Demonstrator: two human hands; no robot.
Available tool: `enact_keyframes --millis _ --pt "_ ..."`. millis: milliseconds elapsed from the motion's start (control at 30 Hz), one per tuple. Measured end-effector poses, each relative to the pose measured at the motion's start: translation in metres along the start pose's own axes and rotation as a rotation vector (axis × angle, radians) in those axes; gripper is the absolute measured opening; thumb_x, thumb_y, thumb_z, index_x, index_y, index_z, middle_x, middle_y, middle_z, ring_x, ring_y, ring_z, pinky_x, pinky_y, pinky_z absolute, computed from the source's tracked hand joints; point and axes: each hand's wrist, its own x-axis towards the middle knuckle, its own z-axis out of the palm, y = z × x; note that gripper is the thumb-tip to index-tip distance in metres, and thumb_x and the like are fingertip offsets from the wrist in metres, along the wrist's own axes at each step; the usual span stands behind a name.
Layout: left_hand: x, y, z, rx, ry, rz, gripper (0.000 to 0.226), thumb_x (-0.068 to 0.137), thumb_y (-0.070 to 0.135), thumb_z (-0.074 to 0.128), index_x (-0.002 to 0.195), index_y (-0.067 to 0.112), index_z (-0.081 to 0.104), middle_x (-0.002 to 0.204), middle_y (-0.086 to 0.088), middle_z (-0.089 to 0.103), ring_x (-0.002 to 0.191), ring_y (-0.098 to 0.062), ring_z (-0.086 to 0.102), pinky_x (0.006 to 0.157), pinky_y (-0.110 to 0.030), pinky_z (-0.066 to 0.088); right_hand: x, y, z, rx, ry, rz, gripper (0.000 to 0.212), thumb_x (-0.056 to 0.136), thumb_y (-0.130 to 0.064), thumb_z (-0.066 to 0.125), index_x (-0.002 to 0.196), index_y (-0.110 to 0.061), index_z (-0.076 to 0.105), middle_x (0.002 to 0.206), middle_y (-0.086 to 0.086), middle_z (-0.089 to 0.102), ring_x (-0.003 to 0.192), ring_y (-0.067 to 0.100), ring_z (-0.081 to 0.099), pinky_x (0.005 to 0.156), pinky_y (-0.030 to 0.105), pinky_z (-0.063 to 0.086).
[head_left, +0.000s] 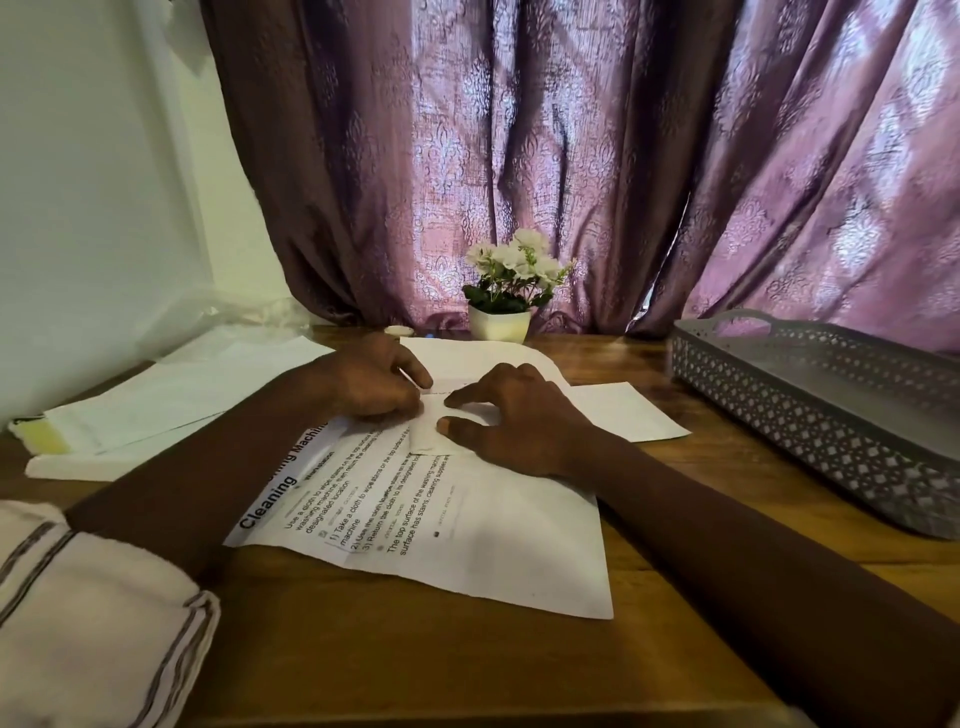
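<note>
Two hands, left (374, 384), right (514, 415), on folded paper (429, 439)

Daylight came from the back through the purple curtain (571, 156), which glowed in patches where the cloth was thin. A bright slit showed at the gap between its panels. The wall (104, 182) at the left was evenly lit, with a greenish cast. The table (467, 665) was dim, darkest along its near edge. The left hand (374, 382) and right hand (514, 415) were backlit, dark and low in surface detail. Both cast soft shadows on the printed sheet (493, 545) and the folded slip (431, 436). Large print on the sheet was legible. Wide-angle distortion bowed the tray (831, 415) and the curtain folds toward the frame edges.
</note>
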Motion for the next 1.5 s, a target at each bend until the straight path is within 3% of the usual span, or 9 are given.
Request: enact_keyframes --millis 133,300,700,900,1067,1200,1300,1400,1500 --pt "-0.005 0.003 -0.004 0.194 -0.106 0.119 0.055 0.073 0.036 0.09 0.123 0.024 0.072 0.119 0.006 0.07 0.107 -0.01 0.065 0.102 -0.034 0.053 0.005 0.011 -0.002 0.069 0.11 0.042 0.048 0.086 -0.071 0.05 0.116 -0.039 0.071 0.124 -0.008 0.066 0.123 0.02 0.054 0.105 0.046 0.044" --pt "0.0 0.0 -0.012 0.174 -0.177 0.094 0.112 0.015 0.088 0.081 0.111 0.032 0.072 0.106 0.007 0.069 0.096 -0.01 0.068 0.088 -0.03 0.057 0.004 0.036 -0.012 -0.197 -0.05 0.137 0.08 0.084 -0.088 0.029 0.142 -0.038 0.053 0.146 0.001 0.053 0.139 0.029 0.042 0.111 0.052 0.035" --pt "-0.002 -0.003 0.003 -0.084 -0.146 0.156 0.034 0.063 0.026 0.098 0.087 0.017 0.076 0.087 -0.001 0.078 0.085 -0.017 0.073 0.078 -0.034 0.06 -0.002 0.033 -0.012 -0.173 0.127 0.082 0.055 0.091 -0.075 0.046 0.121 -0.033 0.062 0.135 0.001 0.054 0.136 0.023 0.041 0.109 0.048 0.037" --pt "-0.002 0.01 -0.008 -0.217 0.319 0.434 0.019 0.083 0.013 0.084 0.086 0.014 0.065 0.073 -0.007 0.069 0.051 -0.017 0.068 0.048 -0.034 0.054 -0.001 0.031 -0.028 -0.193 0.574 -0.131 0.054 0.091 -0.055 0.063 0.129 -0.017 0.053 0.121 0.004 0.06 0.114 0.027 0.054 0.103 0.045 0.038" --pt "-0.01 0.014 -0.024 -0.16 0.436 0.541 0.023 0.078 0.013 0.089 0.08 0.013 0.067 0.071 0.0 0.072 0.063 -0.02 0.073 0.058 -0.04 0.063 0.0 0.029 -0.051 -0.569 0.868 -0.306 0.03 0.093 -0.025 0.066 0.121 -0.015 0.066 0.102 0.008 0.064 0.094 0.031 0.057 0.087 0.044 0.043" --pt "-0.005 -0.002 -0.032 0.005 0.182 0.417 0.027 0.064 0.016 0.097 0.074 0.016 0.072 0.081 -0.005 0.076 0.076 -0.031 0.075 0.074 -0.05 0.063 -0.007 0.02 -0.041 -0.392 0.542 -0.442 0.019 0.089 -0.033 0.066 0.102 -0.024 0.076 0.087 -0.003 0.066 0.08 0.02 0.06 0.067 0.035 0.049" --pt "-0.005 -0.015 -0.033 0.223 -0.065 0.314 0.047 0.042 0.055 0.093 0.071 0.024 0.075 0.078 0.003 0.077 0.079 -0.02 0.074 0.082 -0.048 0.061 -0.012 0.01 -0.029 -0.179 0.333 -0.338 0.036 0.089 -0.06 0.058 0.093 -0.029 0.077 0.082 -0.012 0.067 0.074 0.007 0.059 0.068 0.034 0.051" --pt "-0.006 -0.015 -0.032 0.143 -0.153 0.239 0.066 0.047 0.082 0.083 0.067 0.019 0.076 0.075 0.004 0.076 0.076 -0.016 0.07 0.08 -0.038 0.055 -0.006 0.015 -0.017 -0.036 0.209 -0.243 0.038 0.092 -0.061 0.057 0.113 -0.033 0.074 0.113 -0.009 0.071 0.105 0.01 0.061 0.092 0.038 0.051" --pt "-0.002 -0.014 -0.022 0.138 0.078 0.294 0.051 0.072 0.073 0.074 0.073 0.022 0.078 0.076 0.009 0.076 0.074 -0.009 0.07 0.079 -0.034 0.055 0.002 0.023 -0.011 -0.095 -0.061 -0.077 0.056 0.097 -0.065 0.047 0.149 -0.045 0.045 0.16 -0.004 0.041 0.149 0.018 0.033 0.122 0.045 0.027"
